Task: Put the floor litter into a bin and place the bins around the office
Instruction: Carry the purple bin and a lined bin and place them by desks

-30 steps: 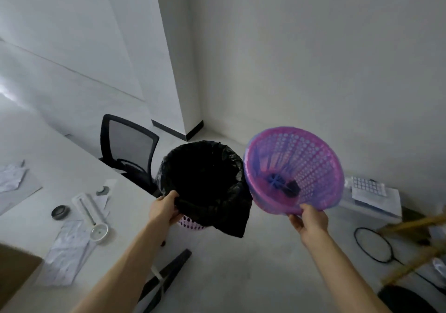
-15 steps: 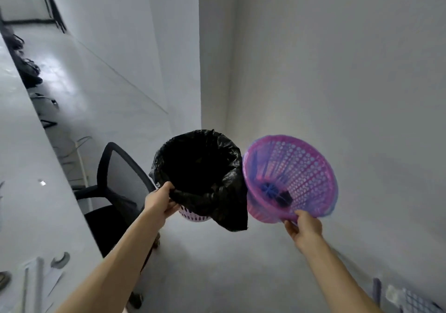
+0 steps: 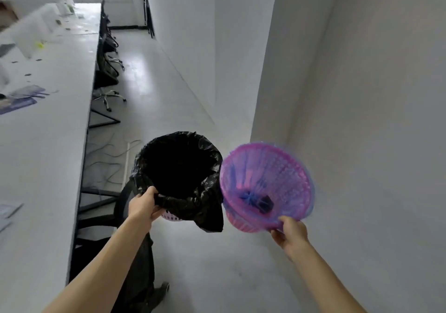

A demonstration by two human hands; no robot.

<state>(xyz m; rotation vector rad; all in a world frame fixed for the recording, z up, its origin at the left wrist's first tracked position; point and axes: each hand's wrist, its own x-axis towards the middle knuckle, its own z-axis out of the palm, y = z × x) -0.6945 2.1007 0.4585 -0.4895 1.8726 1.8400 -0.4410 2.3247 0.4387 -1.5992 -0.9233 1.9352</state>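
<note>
the left hand (image 3: 144, 206) grips the near rim of the bagged bin (image 3: 178, 167), and the right hand (image 3: 292, 234) pinches the near rim of the purple bin (image 3: 277, 165); both bins hang just beyond the hands, side by side, almost touching. the bagged bin's inside is too dark to read, while the purple bin, blurred, tilts toward the camera with a small dark thing (image 3: 264, 202) at its bottom.

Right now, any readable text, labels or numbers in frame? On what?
None can be read.
Papers on the desk: any print is too blurred to read.
No label shows on the lined bin or the purple bin.
</note>
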